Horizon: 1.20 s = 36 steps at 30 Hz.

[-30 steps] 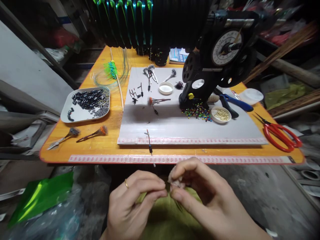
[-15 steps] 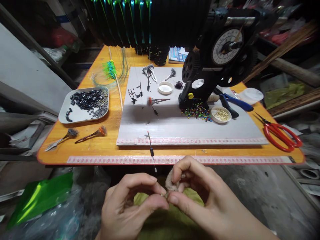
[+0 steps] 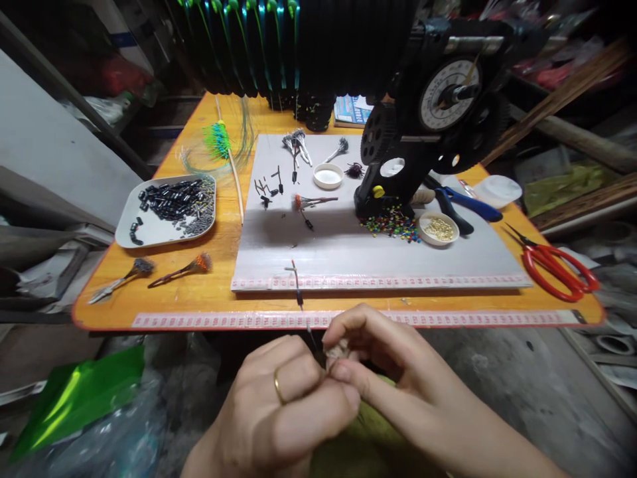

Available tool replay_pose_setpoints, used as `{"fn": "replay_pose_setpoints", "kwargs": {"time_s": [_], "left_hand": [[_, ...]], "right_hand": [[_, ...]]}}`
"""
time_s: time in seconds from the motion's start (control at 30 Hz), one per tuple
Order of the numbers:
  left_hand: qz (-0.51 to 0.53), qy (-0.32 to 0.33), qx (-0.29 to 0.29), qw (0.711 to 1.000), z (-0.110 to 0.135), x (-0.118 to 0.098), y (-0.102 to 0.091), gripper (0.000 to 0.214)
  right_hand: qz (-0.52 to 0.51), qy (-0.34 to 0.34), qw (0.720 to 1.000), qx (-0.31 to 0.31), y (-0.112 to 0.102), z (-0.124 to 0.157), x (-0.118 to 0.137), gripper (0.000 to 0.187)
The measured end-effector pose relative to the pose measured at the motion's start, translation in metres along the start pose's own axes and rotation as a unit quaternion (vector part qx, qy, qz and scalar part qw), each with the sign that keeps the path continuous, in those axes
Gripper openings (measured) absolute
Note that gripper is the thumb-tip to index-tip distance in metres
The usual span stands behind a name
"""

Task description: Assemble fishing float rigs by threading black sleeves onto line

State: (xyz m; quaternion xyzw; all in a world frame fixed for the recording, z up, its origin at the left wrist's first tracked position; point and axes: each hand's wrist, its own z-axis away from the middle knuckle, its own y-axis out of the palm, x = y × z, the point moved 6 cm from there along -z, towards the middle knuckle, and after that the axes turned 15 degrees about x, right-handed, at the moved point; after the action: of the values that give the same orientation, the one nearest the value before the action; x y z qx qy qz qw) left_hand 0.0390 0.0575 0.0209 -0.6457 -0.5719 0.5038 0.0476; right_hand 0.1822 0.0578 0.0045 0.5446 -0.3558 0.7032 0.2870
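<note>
My left hand [image 3: 271, 401], with a gold ring on one finger, is curled palm down, its fingers pressed together. What it grips is hidden. My right hand [image 3: 385, 375] is closed on a small beige, cloth-like bundle [image 3: 338, 350] held between thumb and fingers. The fingertips of both hands meet in front of the table's edge. Just above them is a thin line with a black cylindrical piece [image 3: 299, 297] and a small pale bead [image 3: 308, 328], running down toward my hands. Its lower end is out of sight behind them.
A grey board [image 3: 348, 255] lies on the orange table, with tape measures along the front. A white tray [image 3: 124, 232] of black pieces sits left. On the right are a black machine with a dial [image 3: 450, 93], colored pins [image 3: 391, 224], gold bits [image 3: 438, 230] and red scissors [image 3: 557, 272].
My left hand has rolled over from an open-sided pinch on a tiny shiny piece to a closed, palm-down grip. The beige bundle is now more covered by my right fingers.
</note>
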Motion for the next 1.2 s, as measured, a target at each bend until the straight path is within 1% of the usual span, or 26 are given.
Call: {"fn": "replay_pose_setpoints", "kwargs": {"time_s": [0.03,0.1,0.17,0.2,0.3,0.37,0.43,0.57,0.63,0.7,0.77,0.83,0.87,0.9,0.93,1.03,1.1,1.2], "left_hand": [[0.036,-0.008,-0.039,0.999,0.001,0.004,0.0,0.038],[0.107,-0.024,-0.122,0.987,0.004,0.01,-0.001,0.05],[0.14,-0.036,-0.184,0.972,0.006,0.014,-0.001,0.064],[0.141,-0.042,-0.205,0.968,0.007,0.014,-0.001,0.067],[0.126,-0.058,-0.249,0.958,0.006,0.014,-0.004,0.067],[0.119,-0.058,-0.265,0.955,0.004,0.013,-0.006,0.064],[0.121,-0.057,-0.267,0.954,0.002,0.012,-0.006,0.062],[0.143,-0.066,-0.264,0.952,0.001,0.014,-0.004,0.055],[0.151,-0.077,-0.261,0.95,0.002,0.015,-0.003,0.056],[0.171,-0.073,-0.236,0.954,-0.001,0.016,0.0,0.06],[0.168,-0.048,-0.164,0.971,-0.008,0.014,0.006,0.069],[0.117,-0.008,-0.077,0.99,-0.017,0.01,0.011,0.077],[0.077,0.002,-0.045,0.996,-0.021,0.009,0.012,0.079],[0.038,0.007,-0.027,0.999,-0.024,0.009,0.012,0.077],[0.005,0.006,-0.019,1.0,-0.026,0.01,0.01,0.071],[-0.052,-0.012,-0.008,0.999,-0.031,0.011,-0.001,0.041],[-0.052,0.006,0.01,0.999,-0.03,0.01,-0.006,0.03],[-0.037,0.032,0.03,0.998,-0.026,0.008,-0.011,0.024]], "right_hand": [[0.025,-0.009,1.0,-0.013,-0.001,0.001,0.002,0.016],[0.081,-0.039,0.995,-0.046,-0.002,0.003,0.008,0.023],[0.143,-0.082,0.983,-0.086,-0.002,0.006,0.015,0.028],[0.174,-0.103,0.973,-0.107,-0.001,0.008,0.018,0.03],[0.26,-0.134,0.943,-0.157,0.003,0.012,0.023,0.033],[0.3,-0.142,0.928,-0.17,0.006,0.013,0.023,0.032],[0.316,-0.151,0.92,-0.173,0.008,0.013,0.023,0.031],[0.314,-0.159,0.918,-0.184,0.006,0.015,0.027,0.032],[0.297,-0.142,0.923,-0.198,0.003,0.017,0.029,0.033],[0.254,-0.136,0.934,-0.212,-0.003,0.02,0.032,0.033],[0.204,-0.141,0.944,-0.217,-0.009,0.023,0.035,0.033],[0.174,-0.147,0.952,-0.202,-0.014,0.025,0.037,0.032],[0.17,-0.145,0.956,-0.19,-0.016,0.025,0.038,0.031],[0.17,-0.138,0.959,-0.179,-0.018,0.025,0.038,0.032],[0.176,-0.13,0.962,-0.166,-0.02,0.024,0.038,0.032],[0.216,-0.099,0.962,-0.134,-0.024,0.021,0.039,0.031],[0.234,-0.085,0.961,-0.117,-0.025,0.019,0.04,0.03],[0.224,-0.071,0.968,-0.093,-0.026,0.016,0.04,0.028]]}}
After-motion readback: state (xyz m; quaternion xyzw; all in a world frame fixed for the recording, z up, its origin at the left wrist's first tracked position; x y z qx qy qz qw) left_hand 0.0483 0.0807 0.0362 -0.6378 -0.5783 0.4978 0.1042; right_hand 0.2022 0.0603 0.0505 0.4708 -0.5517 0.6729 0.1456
